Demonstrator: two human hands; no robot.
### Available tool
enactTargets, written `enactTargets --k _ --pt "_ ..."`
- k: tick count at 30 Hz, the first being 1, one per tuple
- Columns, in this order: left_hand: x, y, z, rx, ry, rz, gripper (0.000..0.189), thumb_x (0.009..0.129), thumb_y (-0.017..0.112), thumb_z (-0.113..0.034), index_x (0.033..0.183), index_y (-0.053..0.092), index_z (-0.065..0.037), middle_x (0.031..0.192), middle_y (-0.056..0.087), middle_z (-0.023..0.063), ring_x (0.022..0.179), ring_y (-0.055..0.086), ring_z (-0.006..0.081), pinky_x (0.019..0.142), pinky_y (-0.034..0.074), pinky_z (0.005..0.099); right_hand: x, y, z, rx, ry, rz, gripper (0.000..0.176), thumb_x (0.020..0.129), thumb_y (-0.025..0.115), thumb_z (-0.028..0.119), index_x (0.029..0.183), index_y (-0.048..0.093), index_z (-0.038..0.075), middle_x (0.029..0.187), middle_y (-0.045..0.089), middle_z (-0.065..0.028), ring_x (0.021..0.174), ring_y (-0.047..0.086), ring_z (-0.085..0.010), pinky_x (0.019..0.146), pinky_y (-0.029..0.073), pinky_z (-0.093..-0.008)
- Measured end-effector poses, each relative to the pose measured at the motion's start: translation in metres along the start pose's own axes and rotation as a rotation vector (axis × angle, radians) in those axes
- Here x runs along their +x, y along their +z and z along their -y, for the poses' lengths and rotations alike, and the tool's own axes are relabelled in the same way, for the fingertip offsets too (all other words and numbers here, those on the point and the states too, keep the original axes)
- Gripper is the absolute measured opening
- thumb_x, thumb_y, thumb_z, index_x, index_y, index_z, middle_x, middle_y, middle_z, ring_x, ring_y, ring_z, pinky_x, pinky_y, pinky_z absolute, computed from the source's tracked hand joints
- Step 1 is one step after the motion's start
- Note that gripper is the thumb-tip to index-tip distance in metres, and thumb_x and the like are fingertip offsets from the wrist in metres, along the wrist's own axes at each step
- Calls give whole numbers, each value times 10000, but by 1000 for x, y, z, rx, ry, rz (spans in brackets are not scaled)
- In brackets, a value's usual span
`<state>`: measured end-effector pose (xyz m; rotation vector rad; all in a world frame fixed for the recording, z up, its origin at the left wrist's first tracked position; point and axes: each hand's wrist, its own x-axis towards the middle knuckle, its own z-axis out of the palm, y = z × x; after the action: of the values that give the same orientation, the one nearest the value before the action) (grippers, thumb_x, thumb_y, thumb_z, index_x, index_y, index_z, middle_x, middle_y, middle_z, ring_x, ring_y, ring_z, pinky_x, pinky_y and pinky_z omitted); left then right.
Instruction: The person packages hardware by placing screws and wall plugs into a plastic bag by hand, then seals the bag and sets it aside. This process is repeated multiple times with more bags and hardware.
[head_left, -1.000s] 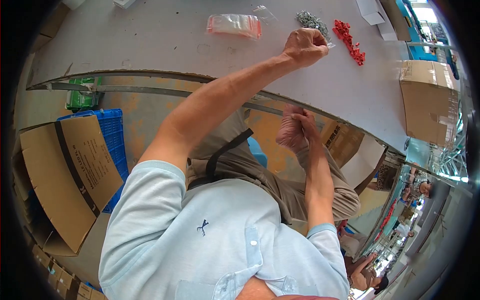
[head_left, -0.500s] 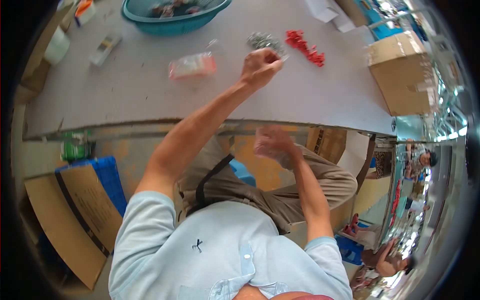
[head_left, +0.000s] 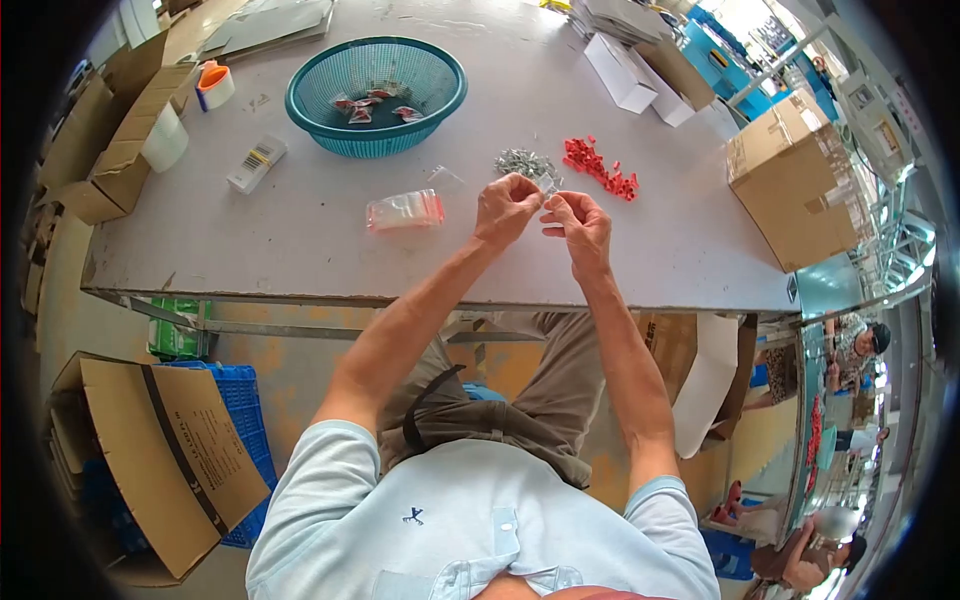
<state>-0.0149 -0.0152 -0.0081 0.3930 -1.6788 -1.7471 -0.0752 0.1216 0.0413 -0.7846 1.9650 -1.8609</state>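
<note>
Over the table [head_left: 300, 255], my left hand [head_left: 508, 212] pinches a small clear plastic bag [head_left: 548, 184] between thumb and fingertips. My right hand [head_left: 584, 232] meets it from the right, thumb and forefinger closed at the bag's edge and the other fingers curled loosely. Just beyond my hands lies a pile of small silver metal pieces [head_left: 522, 163]. To its right is a heap of small red parts [head_left: 600, 168]. A stack of clear bags with red edges [head_left: 405, 211] rests left of my left hand, with a loose clear bag [head_left: 446, 178] behind it.
A teal plastic basket [head_left: 375, 146] holding several small packets stands at the back. On the left are a tape roll [head_left: 215, 87], a small white box [head_left: 257, 164] and an open carton [head_left: 120, 165]. A cardboard box [head_left: 795, 180] sits at the right edge. Other people are far right.
My right hand has risen from below the table edge to the bag at my left hand. The camera view has shifted, showing more of the table's far side.
</note>
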Motion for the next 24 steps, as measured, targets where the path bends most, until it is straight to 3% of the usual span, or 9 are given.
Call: enactTargets --k 5,15,17,20,24 --pt "0 -2 -9 78 -21 -37 111 884 745 -101 921 723 1 823 744 61 756 692 102 682 571 275 19 15 -13 76 2 -8 218 971 712 154 1059 672 -41 927 735 -119 809 731 -165 703 638 -307" --pt "4 1 -4 252 50 -37 117 879 759 -99 928 731 4 819 744 66 761 696 104 686 573 267 36 4 -34 171 61 48 168 989 649 106 1025 678 -56 904 734 -132 803 741 -183 739 660 -341" --pt "6 0 -4 46 -100 17 131 881 776 -114 922 730 2 824 740 57 761 684 89 677 565 248 37 2 -35 191 66 52 164 992 639 99 1020 680 -57 903 735 -134 800 741 -185 733 662 -341" --pt "5 4 -4 24 -70 -11 117 856 764 -98 870 724 11 784 736 55 685 668 98 641 562 269 35 1 -37 184 70 42 164 994 633 92 1029 677 -62 908 736 -139 798 740 -186 722 662 -337" --pt "5 2 -7 -94 -162 46 130 881 783 -115 913 722 -5 817 713 22 726 634 69 648 518 223 36 3 -41 90 -13 7 151 983 625 90 988 681 -50 844 730 -121 771 730 -156 698 644 -311"
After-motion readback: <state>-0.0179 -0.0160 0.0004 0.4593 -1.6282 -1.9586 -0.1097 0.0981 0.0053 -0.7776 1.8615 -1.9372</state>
